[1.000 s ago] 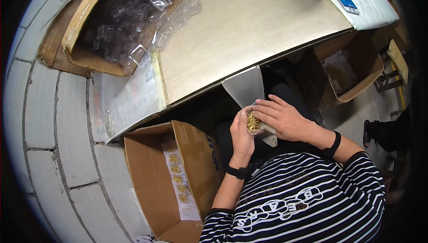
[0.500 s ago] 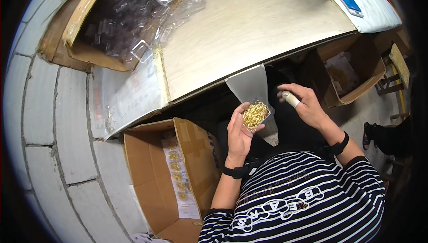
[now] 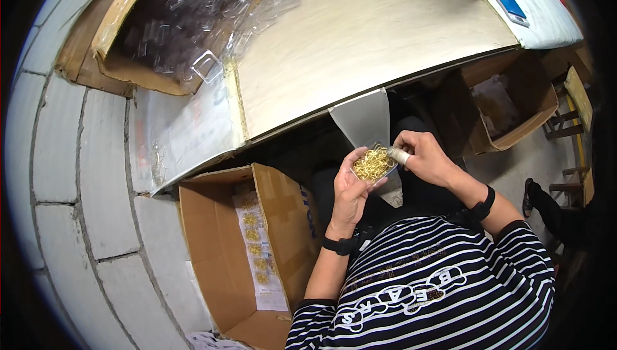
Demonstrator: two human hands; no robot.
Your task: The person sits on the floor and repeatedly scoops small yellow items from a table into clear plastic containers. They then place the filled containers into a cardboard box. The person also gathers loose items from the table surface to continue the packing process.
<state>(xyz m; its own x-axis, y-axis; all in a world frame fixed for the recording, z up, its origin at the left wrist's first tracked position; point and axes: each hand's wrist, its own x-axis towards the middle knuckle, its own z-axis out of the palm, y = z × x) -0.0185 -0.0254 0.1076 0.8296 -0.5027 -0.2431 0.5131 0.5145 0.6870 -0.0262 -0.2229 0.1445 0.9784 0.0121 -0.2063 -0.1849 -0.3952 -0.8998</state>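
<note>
My left hand [image 3: 350, 196] is closed around a small clear plastic box [image 3: 390, 171], held in front of my body. A heap of thin gold-coloured wire pieces [image 3: 371, 164] fills the box; their exact kind is too small to tell. At the box's right edge, my right hand [image 3: 424, 157] has its fingers bent together, with pale tape around one of them. Its fingertips touch or nearly touch the gold pieces. Whatever they pinch, if anything, is too small to make out.
A carton of clear plastic boxes [image 3: 186, 22] stands at the table's [image 3: 347, 35] far left. Below left, an open carton [image 3: 218, 253] holds packed gold pieces. Another carton [image 3: 514, 103] sits under the table at right. A blue-topped scale [image 3: 509, 6] lies far right. A person's foot [image 3: 528, 197] shows at right.
My right hand has moved left and down to the box's edge, its fingers drawing together. The left hand still holds the box, turned slightly.
</note>
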